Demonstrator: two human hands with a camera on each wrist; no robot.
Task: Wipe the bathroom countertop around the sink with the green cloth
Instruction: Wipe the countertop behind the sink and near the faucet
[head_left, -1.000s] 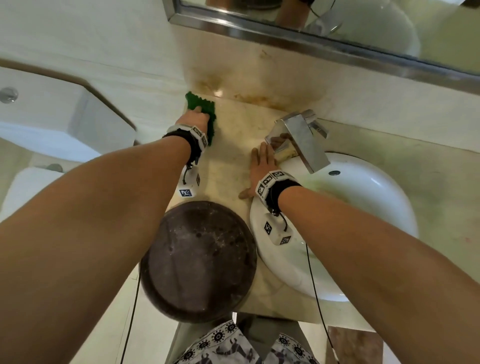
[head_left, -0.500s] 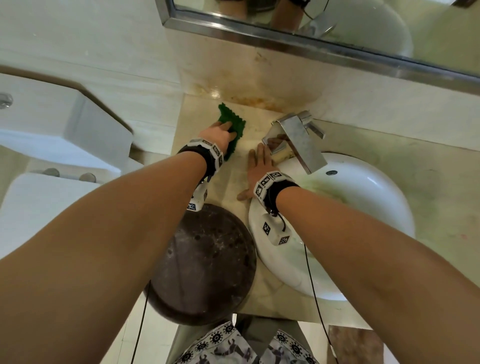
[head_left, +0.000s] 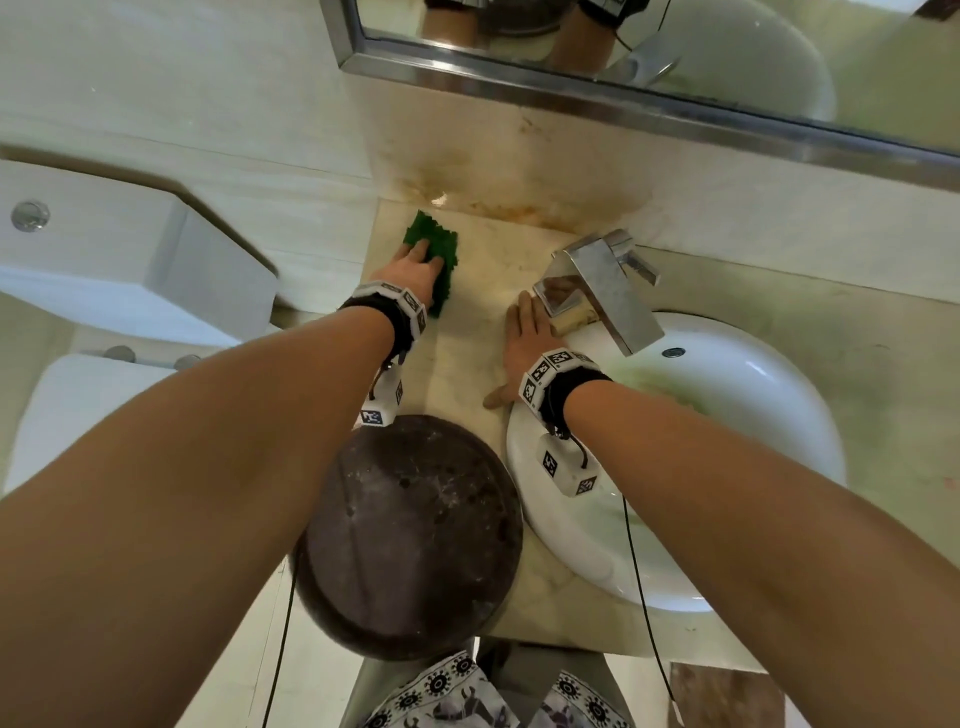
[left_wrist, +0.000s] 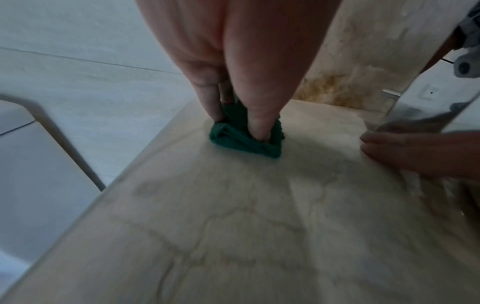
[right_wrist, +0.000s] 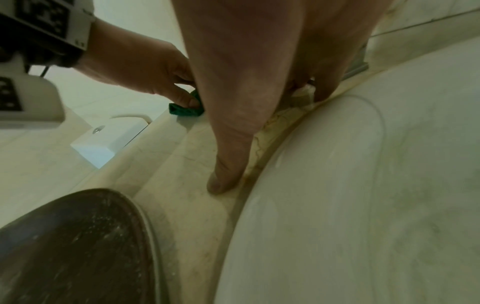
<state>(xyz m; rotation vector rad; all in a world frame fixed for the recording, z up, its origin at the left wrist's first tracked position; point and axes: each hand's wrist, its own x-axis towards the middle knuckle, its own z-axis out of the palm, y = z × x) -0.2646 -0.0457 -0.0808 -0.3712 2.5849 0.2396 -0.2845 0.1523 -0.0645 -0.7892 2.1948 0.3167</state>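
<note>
The left hand (head_left: 415, 273) is pinching the green cloth (head_left: 434, 244) against the counter's (head_left: 467, 353) far left corner, mid-wipe, while the right hand (head_left: 524, 338) is resting flat beside the sink (head_left: 779, 405); the next stroke probably needs steady downward pressure.

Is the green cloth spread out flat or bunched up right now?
Bunched up. The left wrist view shows the cloth folded into thick layers under the left hand, whose fingers press it onto the countertop.

L hand (head_left: 415, 270) on green cloth (head_left: 441, 244)
</note>
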